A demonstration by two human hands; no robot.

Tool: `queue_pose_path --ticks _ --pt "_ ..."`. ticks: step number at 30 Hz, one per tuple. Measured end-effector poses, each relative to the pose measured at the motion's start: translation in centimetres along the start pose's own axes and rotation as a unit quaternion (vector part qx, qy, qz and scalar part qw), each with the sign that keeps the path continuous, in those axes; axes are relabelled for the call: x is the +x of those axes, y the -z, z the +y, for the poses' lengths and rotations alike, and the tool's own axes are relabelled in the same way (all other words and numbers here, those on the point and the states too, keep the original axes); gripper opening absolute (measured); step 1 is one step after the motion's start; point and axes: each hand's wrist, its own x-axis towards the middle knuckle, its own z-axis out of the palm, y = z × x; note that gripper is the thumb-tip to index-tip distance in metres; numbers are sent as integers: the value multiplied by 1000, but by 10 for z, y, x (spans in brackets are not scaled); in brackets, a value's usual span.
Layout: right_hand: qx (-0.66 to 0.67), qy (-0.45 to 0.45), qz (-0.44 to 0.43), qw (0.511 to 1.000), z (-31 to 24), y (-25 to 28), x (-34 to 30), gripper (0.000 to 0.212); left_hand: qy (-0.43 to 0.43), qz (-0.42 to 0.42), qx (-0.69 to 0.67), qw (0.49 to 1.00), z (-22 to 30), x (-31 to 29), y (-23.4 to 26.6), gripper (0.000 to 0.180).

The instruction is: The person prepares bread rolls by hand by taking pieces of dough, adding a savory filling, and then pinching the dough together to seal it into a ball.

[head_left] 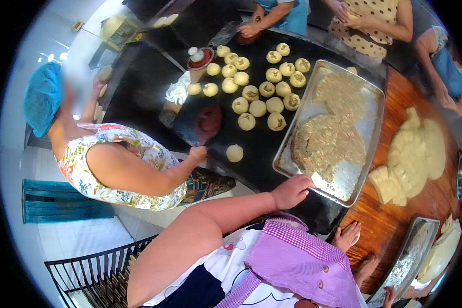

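My left hand (292, 192) is closed at the near edge of a large metal tray (284, 137), its fingertips by the rim. What it holds, if anything, is hidden. On the tray lie two mounds of brownish minced filling (329, 146). My right hand (346, 236) rests on the wooden tabletop (377, 226), fingers stretched out and partly apart; the purple checked apron hides its forearm. Left of the tray, several round dough buns (258, 108) sit on the dark work surface, some with filling showing on top. One bun (234, 153) lies apart, nearer me.
A big lump of dough (413, 156) lies on the wood at right, near a second metal tray (408, 256). Another hand (367, 267) is close to my right one. A co-worker in a blue hairnet (43, 97) stands at left; others work across the table. A slatted rack (97, 272) stands lower left.
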Motion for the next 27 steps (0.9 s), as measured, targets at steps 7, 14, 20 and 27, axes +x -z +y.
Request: queue_pose_path --ticks 7,14,20,27 --pt "-5 -41 -11 999 11 -23 0 78 -20 -8 -18 1000 -14 -2 -15 25" --pt "35 -41 25 998 18 -19 0 85 -16 -32 45 998 -18 -2 -17 26" --pt "14 -89 -67 994 -11 27 8 93 -9 -54 19 998 -9 0 -12 24" --pt "64 -38 -106 992 -18 34 2 93 -6 -78 37 996 -4 2 -17 25"
